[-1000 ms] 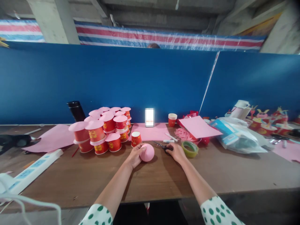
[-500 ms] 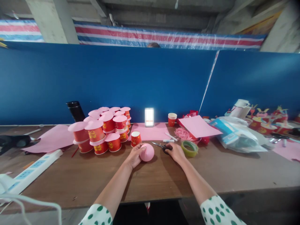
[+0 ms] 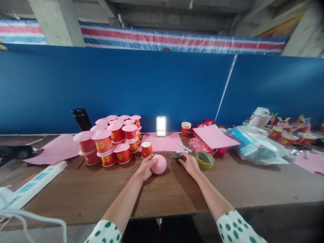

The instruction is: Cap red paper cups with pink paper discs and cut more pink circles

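With our hands apart, we pinch a pink paper disc [image 3: 160, 165] in the left hand [image 3: 146, 169] over the bench [image 3: 164, 197]; our right hand [image 3: 190, 164] grips black-handled scissors [image 3: 178, 160] to the disc's right, their long axis running leftward, blade tips near its far edge.

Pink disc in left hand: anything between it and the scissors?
Nothing visible; only tabletop shows between the pink disc and the scissors in the right hand. A red cup beyond the left hand stands outside that gap.
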`<state>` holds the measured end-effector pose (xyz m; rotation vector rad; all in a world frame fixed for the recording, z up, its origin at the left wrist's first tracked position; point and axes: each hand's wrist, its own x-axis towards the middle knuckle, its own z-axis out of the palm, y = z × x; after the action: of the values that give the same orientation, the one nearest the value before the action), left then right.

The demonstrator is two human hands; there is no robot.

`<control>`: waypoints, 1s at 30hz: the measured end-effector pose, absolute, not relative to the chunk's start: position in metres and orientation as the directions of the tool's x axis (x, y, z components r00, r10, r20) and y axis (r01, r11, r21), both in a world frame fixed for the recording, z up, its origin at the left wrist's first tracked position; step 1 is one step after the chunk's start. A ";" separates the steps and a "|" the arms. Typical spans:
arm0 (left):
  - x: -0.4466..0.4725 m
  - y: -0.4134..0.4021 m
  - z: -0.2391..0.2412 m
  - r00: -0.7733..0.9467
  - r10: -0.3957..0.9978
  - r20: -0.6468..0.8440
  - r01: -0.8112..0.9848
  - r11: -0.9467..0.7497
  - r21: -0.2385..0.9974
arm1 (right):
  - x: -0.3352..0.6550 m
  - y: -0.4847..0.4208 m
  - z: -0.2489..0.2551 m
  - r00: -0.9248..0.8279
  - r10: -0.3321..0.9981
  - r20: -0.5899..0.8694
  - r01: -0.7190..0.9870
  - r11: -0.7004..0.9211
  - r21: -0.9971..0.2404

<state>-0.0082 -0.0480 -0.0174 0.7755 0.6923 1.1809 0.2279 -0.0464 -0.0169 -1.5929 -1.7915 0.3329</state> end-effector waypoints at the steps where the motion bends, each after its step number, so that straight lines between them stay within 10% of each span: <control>1: -0.008 -0.048 -0.017 0.242 0.968 -0.069 -0.532 0.192 0.824 | 0.227 -0.047 -0.016 0.004 0.945 0.327 0.756 0.211 -0.620; 30: -0.008 -0.047 -0.017 0.229 0.971 -0.067 -0.529 0.182 0.829 | 0.225 -0.052 -0.017 -0.039 0.938 0.344 0.853 0.210 -0.478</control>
<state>-0.0081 -0.0469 -0.0173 0.7805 0.7016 1.1909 0.2248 -0.0521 -0.0173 -1.6565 -1.9022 0.1880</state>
